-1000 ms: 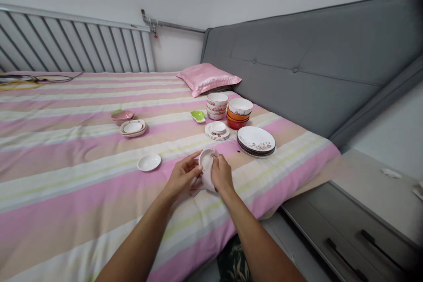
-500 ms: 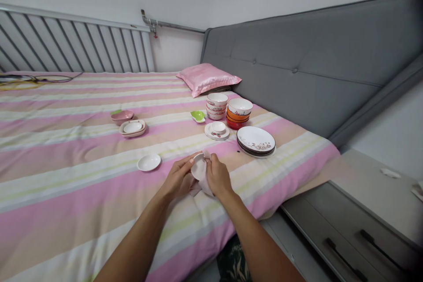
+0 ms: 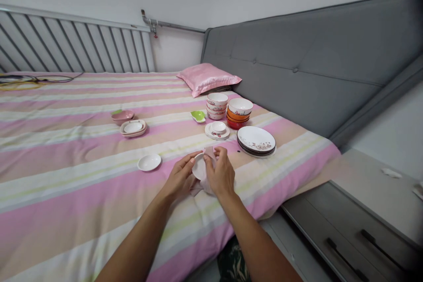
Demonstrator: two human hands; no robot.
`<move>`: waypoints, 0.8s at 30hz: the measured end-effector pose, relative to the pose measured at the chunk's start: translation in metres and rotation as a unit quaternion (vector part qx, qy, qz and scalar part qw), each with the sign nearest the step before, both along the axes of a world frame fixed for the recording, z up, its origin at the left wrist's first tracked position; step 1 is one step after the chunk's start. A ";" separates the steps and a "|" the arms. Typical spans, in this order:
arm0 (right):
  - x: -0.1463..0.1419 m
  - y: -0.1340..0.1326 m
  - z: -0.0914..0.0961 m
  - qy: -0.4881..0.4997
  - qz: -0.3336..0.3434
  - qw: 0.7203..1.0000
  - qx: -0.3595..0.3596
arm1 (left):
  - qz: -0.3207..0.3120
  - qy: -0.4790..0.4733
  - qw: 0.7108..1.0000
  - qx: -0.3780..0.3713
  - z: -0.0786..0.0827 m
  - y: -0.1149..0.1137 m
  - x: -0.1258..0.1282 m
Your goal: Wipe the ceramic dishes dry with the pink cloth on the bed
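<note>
A small white dish (image 3: 198,167) is tilted up between my hands above the striped bedspread. My left hand (image 3: 179,176) grips its left edge, thumb and fingers closed on the rim. A pale pink cloth (image 3: 205,183) is bunched in my right hand (image 3: 223,172), its fingers closed and pressing it against the dish's right side; part of the cloth hangs below. Another small white dish (image 3: 149,162) lies on the bed to the left of my hands. Beyond them is a stack of small plates (image 3: 211,135) with a little white dish (image 3: 218,127) on top.
Stacked plates (image 3: 256,138), orange and red bowls (image 3: 238,119), white bowls (image 3: 217,105) and a green leaf-shaped dish (image 3: 198,116) stand near the pink pillow (image 3: 209,78). Pink dishes (image 3: 122,116) and oval dishes (image 3: 132,129) sit further left. A drawer cabinet (image 3: 333,216) is at right.
My right hand has turned and shifted slightly up and right, bringing the cloth over the dish's upper right edge. My left hand keeps its hold, and the other dishes stay put.
</note>
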State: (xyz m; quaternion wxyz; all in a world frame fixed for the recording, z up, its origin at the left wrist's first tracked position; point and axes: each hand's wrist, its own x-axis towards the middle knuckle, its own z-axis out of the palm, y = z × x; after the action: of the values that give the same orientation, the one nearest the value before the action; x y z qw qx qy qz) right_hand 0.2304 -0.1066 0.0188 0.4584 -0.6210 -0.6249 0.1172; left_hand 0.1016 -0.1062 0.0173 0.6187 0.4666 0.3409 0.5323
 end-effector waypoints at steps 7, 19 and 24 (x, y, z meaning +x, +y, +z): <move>0.005 0.000 0.003 0.019 0.021 0.991 0.129 | 0.021 0.012 1.000 0.004 0.001 0.001 0.001; 0.011 0.005 -0.001 -0.048 0.097 0.992 0.072 | 0.003 0.081 0.996 0.041 -0.001 0.002 -0.005; 0.012 0.005 0.000 -0.023 0.114 0.993 0.020 | 0.026 0.085 0.995 0.045 0.002 0.002 -0.003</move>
State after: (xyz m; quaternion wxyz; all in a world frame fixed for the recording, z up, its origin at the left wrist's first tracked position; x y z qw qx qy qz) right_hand 0.2427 -0.1016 0.0185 0.4400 -0.5394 -0.7037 0.1422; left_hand 0.0987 -0.1044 0.0195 0.5516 0.5286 0.3795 0.5218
